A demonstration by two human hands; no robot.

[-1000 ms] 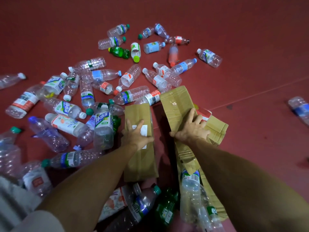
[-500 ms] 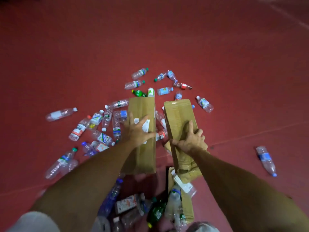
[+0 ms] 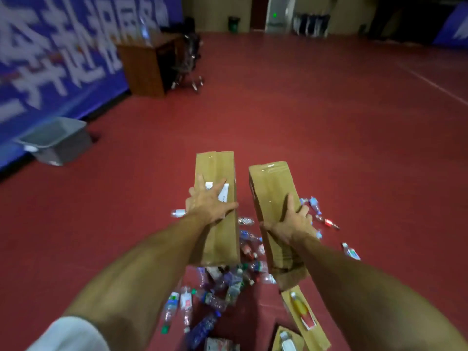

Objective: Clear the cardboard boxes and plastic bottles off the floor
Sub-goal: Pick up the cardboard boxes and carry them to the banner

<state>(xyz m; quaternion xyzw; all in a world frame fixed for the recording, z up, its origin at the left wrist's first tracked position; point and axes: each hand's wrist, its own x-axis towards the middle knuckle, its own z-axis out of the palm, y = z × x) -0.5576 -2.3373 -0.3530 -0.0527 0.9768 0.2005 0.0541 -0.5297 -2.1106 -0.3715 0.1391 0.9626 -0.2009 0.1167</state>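
The left hand (image 3: 207, 207), fingers (image 3: 219, 186) spread, is gripping the left cardboard box (image 3: 215, 165) and the right hand (image 3: 291, 222), fingers (image 3: 290, 201) curled, is gripping the right cardboard box (image 3: 272, 181), while below the fingers many plastic bottles (image 3: 222, 282) and more cardboard (image 3: 307, 323) are lying on the floor (image 3: 329, 122), leaving most uncleared.

The left cardboard box (image 3: 215, 168) and right cardboard box (image 3: 272, 183) are hiding some plastic bottles (image 3: 228, 282) below them, and the right hand (image 3: 291, 224) is curling its outer fingertips out of sight round its box. The blue banner (image 3: 50, 59) is blurring past reading.
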